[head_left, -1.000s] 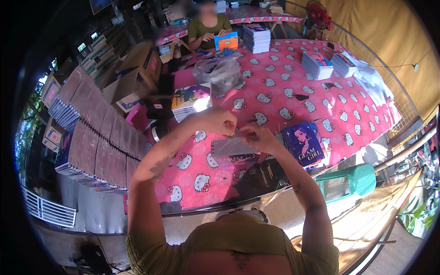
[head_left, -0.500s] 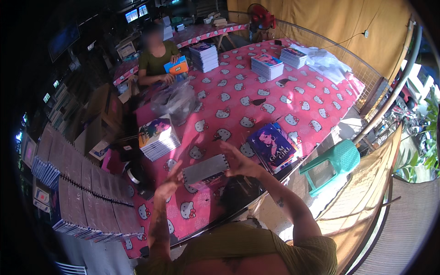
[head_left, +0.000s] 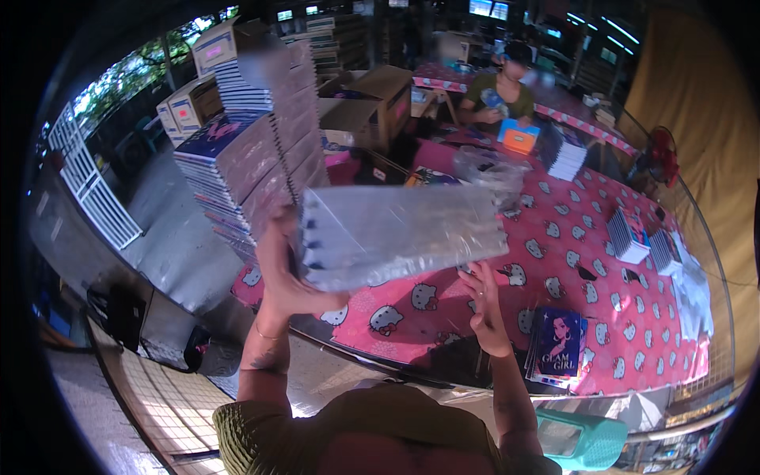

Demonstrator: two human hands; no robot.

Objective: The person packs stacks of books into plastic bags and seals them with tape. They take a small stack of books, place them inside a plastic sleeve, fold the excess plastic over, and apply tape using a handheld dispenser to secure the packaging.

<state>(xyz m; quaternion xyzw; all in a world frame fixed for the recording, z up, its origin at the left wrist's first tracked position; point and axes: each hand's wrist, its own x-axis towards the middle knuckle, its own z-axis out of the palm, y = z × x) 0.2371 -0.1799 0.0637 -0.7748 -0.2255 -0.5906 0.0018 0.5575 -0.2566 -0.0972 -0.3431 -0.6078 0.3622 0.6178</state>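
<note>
A bundle of spiral-bound notebooks [head_left: 404,233] in clear plastic is raised above the near left of the table, its pale grey side facing up and coil loops along both ends. My left hand [head_left: 281,273] grips its left end, thumb stretched below the lower edge; the fingers are partly blurred. Under the bundle's right part, my right hand [head_left: 489,309] is open with fingers spread. Whether its fingertips touch the plastic I cannot tell. Beside my left hand rises a tall pile of wrapped notebooks [head_left: 229,174]. A purple-covered notebook [head_left: 558,344] tops a small stack right of my right hand.
Pink patterned cloth covers the table [head_left: 546,261]. Notebook stacks [head_left: 631,237] stand at its right, beside white plastic sheeting [head_left: 693,293]. Across the table, a person [head_left: 507,99] handles notebooks behind crumpled plastic [head_left: 491,170]. Cardboard boxes [head_left: 360,103] stand at the back left; a green stool [head_left: 586,439] is near right.
The bundle has come up off the table and moved left toward the tall pile. My left hand has taken its left end. The view has turned left.
</note>
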